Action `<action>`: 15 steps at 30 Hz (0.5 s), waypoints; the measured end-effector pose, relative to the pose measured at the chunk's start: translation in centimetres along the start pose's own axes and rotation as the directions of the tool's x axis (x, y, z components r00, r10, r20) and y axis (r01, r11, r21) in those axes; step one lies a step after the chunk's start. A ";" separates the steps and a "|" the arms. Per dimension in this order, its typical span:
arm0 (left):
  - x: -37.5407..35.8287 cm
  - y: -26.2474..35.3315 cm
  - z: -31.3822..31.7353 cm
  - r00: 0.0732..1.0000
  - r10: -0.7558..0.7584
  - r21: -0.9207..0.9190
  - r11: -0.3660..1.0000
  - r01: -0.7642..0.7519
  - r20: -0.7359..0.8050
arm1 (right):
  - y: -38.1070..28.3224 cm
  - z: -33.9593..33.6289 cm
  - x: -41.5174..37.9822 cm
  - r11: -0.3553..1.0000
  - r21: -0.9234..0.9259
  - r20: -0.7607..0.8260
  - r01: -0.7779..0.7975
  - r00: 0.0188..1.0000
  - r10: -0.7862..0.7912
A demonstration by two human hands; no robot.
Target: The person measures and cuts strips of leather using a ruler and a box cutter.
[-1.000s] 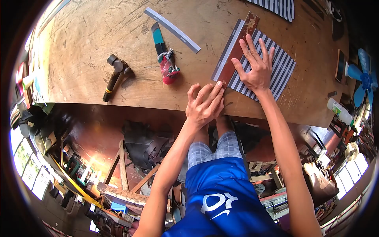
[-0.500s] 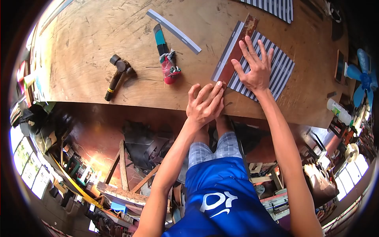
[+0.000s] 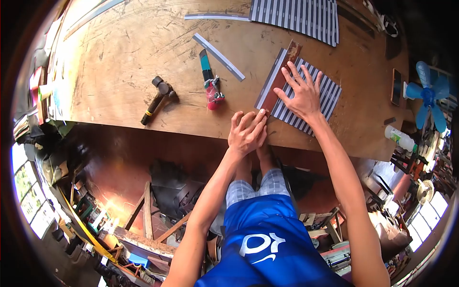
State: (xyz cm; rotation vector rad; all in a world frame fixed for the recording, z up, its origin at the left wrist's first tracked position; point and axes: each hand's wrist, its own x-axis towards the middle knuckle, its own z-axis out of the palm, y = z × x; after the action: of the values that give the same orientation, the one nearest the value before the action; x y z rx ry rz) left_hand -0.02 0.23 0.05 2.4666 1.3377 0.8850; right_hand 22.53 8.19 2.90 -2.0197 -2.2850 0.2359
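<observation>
My right hand [image 3: 306, 98] lies with fingers spread over a sheet of dark and light stripes [image 3: 330, 98], its fingertips and thumb on or beside a worn brown straightedge [image 3: 282, 79]. The straightedge lies slanted across the sheet, and a striped margin [image 3: 268, 83] shows along its left side. At the straightedge's near end, by the table's front edge, my left hand [image 3: 246, 133] has bent fingers, the index fingertip pressing on that end. The left thumb is mostly hidden. A loose cut strip [image 3: 219, 56] lies to the left of the sheet.
On the wooden table [image 3: 114, 81] are a hammer [image 3: 158, 98] and a teal-handled knife [image 3: 206, 67] with a wrapped pink end. More striped sheets [image 3: 294, 19] and a long strip [image 3: 217, 17] lie at the back. A bottle [image 3: 400, 137], a phone [image 3: 396, 87] and a blue fan [image 3: 429, 95] are at right.
The view has tilted, so the tabletop things sit lower and more of the far striped sheets shows. Both hands keep nearly the same place on the straightedge and sheet.
</observation>
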 end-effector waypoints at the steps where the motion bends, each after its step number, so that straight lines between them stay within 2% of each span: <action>1: 0.0 0.0 0.0 1.000 0.002 0.002 1.000 -0.002 0.002 | 0.1 0.0 0.1 1.000 0.014 -0.001 0.008 1.000 -0.008; 5: 0.0 -0.1 0.0 1.000 0.019 0.004 1.000 -0.018 -0.004 | -0.3 -1.0 0.8 0.999 0.019 -0.038 0.040 0.999 -0.039; 7: 0.0 -0.1 -0.1 1.000 0.021 0.004 1.000 -0.021 -0.010 | -0.6 -1.3 1.1 0.997 -0.059 0.093 0.058 0.994 -0.052; 10: 0.0 -0.1 -0.1 1.000 0.014 0.000 1.000 -0.014 -0.020 | -1.1 -1.7 1.8 0.996 -0.079 0.175 0.040 0.984 -0.025; 15: -0.2 -0.1 0.1 0.999 0.003 -0.006 1.000 -0.003 -0.033 | -1.7 -2.0 2.1 0.997 -0.073 0.213 -0.019 0.976 0.034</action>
State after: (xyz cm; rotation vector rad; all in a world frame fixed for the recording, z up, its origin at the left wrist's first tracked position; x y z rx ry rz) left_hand -0.10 0.19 -0.17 2.4607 1.3402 0.9326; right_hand 20.96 10.20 5.11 -2.1567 -2.4232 0.3995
